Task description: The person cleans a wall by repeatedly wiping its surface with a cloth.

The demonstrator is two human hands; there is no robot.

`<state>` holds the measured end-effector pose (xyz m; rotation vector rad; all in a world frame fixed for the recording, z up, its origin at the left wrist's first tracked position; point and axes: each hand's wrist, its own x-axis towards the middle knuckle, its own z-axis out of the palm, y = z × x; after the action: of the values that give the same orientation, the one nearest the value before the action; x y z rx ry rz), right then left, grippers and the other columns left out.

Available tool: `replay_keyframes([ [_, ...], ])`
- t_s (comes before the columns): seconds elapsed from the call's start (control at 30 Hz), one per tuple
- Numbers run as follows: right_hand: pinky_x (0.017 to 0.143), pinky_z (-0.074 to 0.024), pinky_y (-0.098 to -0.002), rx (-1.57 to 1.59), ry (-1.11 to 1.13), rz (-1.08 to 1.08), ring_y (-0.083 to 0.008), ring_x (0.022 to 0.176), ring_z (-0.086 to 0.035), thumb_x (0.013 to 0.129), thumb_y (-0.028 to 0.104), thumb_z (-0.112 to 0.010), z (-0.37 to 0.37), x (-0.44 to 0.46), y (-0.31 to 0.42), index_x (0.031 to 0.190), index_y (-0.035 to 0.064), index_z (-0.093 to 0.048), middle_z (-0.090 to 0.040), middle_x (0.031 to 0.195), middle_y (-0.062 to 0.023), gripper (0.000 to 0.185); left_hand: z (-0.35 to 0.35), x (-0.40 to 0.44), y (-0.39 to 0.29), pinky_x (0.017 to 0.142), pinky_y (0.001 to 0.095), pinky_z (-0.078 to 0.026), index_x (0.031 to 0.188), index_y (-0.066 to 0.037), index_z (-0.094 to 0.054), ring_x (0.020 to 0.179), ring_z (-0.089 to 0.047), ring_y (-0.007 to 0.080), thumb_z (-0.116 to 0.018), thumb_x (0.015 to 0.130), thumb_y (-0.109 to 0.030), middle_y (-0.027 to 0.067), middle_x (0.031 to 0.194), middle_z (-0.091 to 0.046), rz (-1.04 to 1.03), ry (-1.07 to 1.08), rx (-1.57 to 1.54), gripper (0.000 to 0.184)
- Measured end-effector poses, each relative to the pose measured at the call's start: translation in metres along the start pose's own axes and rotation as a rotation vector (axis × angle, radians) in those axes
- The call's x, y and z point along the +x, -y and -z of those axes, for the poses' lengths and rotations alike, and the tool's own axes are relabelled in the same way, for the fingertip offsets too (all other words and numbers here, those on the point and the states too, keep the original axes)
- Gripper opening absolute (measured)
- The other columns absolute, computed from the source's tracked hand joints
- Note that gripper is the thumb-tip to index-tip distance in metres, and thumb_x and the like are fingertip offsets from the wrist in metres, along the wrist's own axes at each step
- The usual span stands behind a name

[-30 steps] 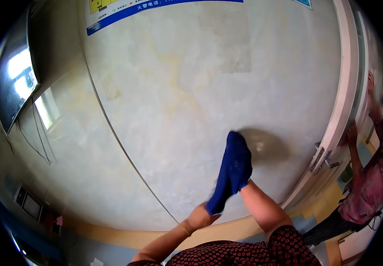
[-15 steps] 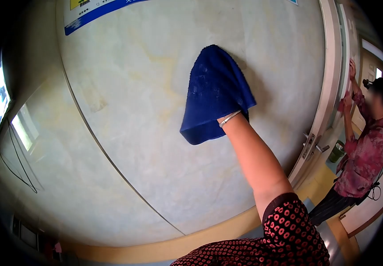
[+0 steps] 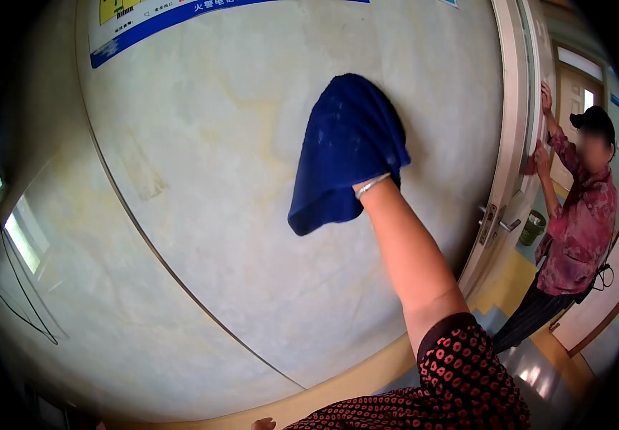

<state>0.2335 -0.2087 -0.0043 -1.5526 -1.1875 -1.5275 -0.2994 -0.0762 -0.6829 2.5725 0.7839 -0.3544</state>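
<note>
A dark blue cloth [image 3: 345,143] lies against the pale marbled wall [image 3: 238,236], draped over my right hand [image 3: 360,189]. Only the base of that hand and the wrist, with a silver bangle [image 3: 373,184], show below the cloth. The fingers are hidden under it, and the hand holds the cloth on the wall. At the bottom edge a small bit of my left hand [image 3: 264,424] shows, low and away from the wall cloth. Its fingers are mostly cut off by the frame.
A poster [image 3: 202,11] with a blue border is above. To the right stand a door frame [image 3: 499,165] with a handle [image 3: 510,225], a green bin [image 3: 532,228], and a person [image 3: 582,215] holding a reddish cloth at the door. Cables [image 3: 19,294] hang at left.
My view has shifted slightly, showing more of the poster and doorway. The blue cloth and my right hand stay nearly in place on the wall. My left hand has come into the bottom edge.
</note>
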Motion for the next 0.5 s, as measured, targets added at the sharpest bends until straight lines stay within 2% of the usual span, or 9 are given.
replay_keyframes([
  [0.03, 0.095, -0.0273, -0.0363, -0.005, 0.002, 0.001, -0.0264, 0.109, -0.041, 0.077, 0.023, -0.043, 0.0, -0.001, 0.0, 0.102, 0.0032, -0.054, -0.05, 0.11, -0.0136, 0.033, 0.001, 0.003, 0.003, 0.066, 0.0378, -0.047, 0.102, -0.012, -0.054, 0.084, -0.055, 0.0251, -0.045, 0.081, -0.032, 0.0132, 0.093, -0.057, -0.005, -0.01, 0.007, 0.03],
  [0.1, 0.096, -0.0264, -0.0304, -0.131, 0.415, -0.102, -0.0223, 0.112, -0.038, 0.082, 0.024, -0.041, 0.001, -0.003, 0.006, 0.113, 0.0038, -0.046, -0.043, 0.119, -0.0131, 0.037, -0.002, 0.005, 0.009, 0.065, 0.0381, -0.046, 0.098, -0.012, -0.054, 0.082, -0.055, 0.0252, -0.045, 0.08, -0.031, 0.013, 0.09, -0.056, -0.01, 0.008, 0.011, 0.027],
  [0.13, 0.092, -0.0305, -0.0373, -0.065, 0.084, -0.04, -0.0276, 0.102, -0.046, 0.074, 0.018, -0.046, -0.015, -0.017, 0.009, 0.094, 0.0037, -0.057, -0.052, 0.105, -0.0144, 0.027, -0.002, 0.006, 0.012, 0.065, 0.0382, -0.046, 0.097, -0.012, -0.054, 0.081, -0.055, 0.0252, -0.045, 0.08, -0.03, 0.0129, 0.089, -0.056, -0.015, 0.008, 0.022, 0.026],
  [0.17, 0.093, -0.0293, -0.0381, -0.316, 0.426, 0.006, -0.0284, 0.104, -0.044, 0.073, 0.018, -0.047, -0.009, -0.015, 0.019, 0.091, 0.0038, -0.058, -0.053, 0.104, -0.0152, 0.025, -0.002, 0.008, 0.014, 0.064, 0.0383, -0.046, 0.095, -0.012, -0.054, 0.08, -0.055, 0.0253, -0.045, 0.079, -0.029, 0.0128, 0.087, -0.056, -0.021, 0.008, 0.034, 0.025],
  [0.23, 0.093, -0.0289, -0.0391, 0.028, 0.011, -0.075, -0.0288, 0.103, -0.044, 0.073, 0.019, -0.046, -0.018, -0.025, 0.023, 0.089, 0.0042, -0.059, -0.053, 0.102, -0.0152, 0.025, -0.005, 0.008, 0.019, 0.063, 0.0386, -0.045, 0.091, -0.011, -0.054, 0.078, -0.055, 0.0254, -0.046, 0.078, -0.027, 0.0126, 0.085, -0.056, -0.034, 0.012, 0.051, 0.022],
  [0.37, 0.091, -0.031, -0.0369, -0.145, -0.227, 0.052, -0.0281, 0.1, -0.046, 0.076, 0.017, -0.044, -0.003, 0.004, 0.01, 0.09, 0.0038, -0.056, -0.054, 0.098, -0.0153, 0.024, -0.013, 0.0, 0.024, 0.061, 0.0391, -0.044, 0.085, -0.011, -0.054, 0.074, -0.054, 0.0255, -0.046, 0.076, -0.024, 0.0123, 0.08, -0.055, -0.057, 0.017, 0.087, 0.018],
  [0.43, 0.088, -0.034, -0.0343, 0.131, 0.186, -0.425, -0.0266, 0.096, -0.048, 0.077, 0.016, -0.043, -0.004, 0.013, 0.012, 0.089, 0.0038, -0.056, -0.054, 0.095, -0.0164, 0.022, -0.02, -0.005, 0.023, 0.06, 0.0393, -0.044, 0.081, -0.01, -0.054, 0.072, -0.054, 0.0256, -0.046, 0.075, -0.022, 0.0121, 0.077, -0.055, -0.072, 0.016, 0.105, 0.016],
  [0.47, 0.088, -0.034, -0.0343, 0.124, 0.204, -0.427, -0.0266, 0.096, -0.048, 0.077, 0.016, -0.043, -0.013, 0.001, 0.008, 0.089, 0.0038, -0.056, -0.054, 0.095, -0.0164, 0.022, -0.025, -0.008, 0.023, 0.06, 0.0394, -0.043, 0.08, -0.01, -0.055, 0.071, -0.054, 0.0257, -0.046, 0.074, -0.021, 0.012, 0.076, -0.055, -0.081, 0.011, 0.114, 0.015],
  [0.5, 0.086, -0.0352, -0.0335, -0.022, 0.031, -0.181, -0.0261, 0.094, -0.049, 0.077, 0.016, -0.043, -0.026, -0.015, 0.003, 0.087, 0.0043, -0.056, -0.054, 0.093, -0.0167, 0.02, -0.03, -0.011, 0.024, 0.059, 0.0396, -0.043, 0.078, -0.01, -0.055, 0.07, -0.054, 0.0257, -0.046, 0.074, -0.02, 0.012, 0.075, -0.054, -0.093, 0.005, 0.13, 0.014],
])
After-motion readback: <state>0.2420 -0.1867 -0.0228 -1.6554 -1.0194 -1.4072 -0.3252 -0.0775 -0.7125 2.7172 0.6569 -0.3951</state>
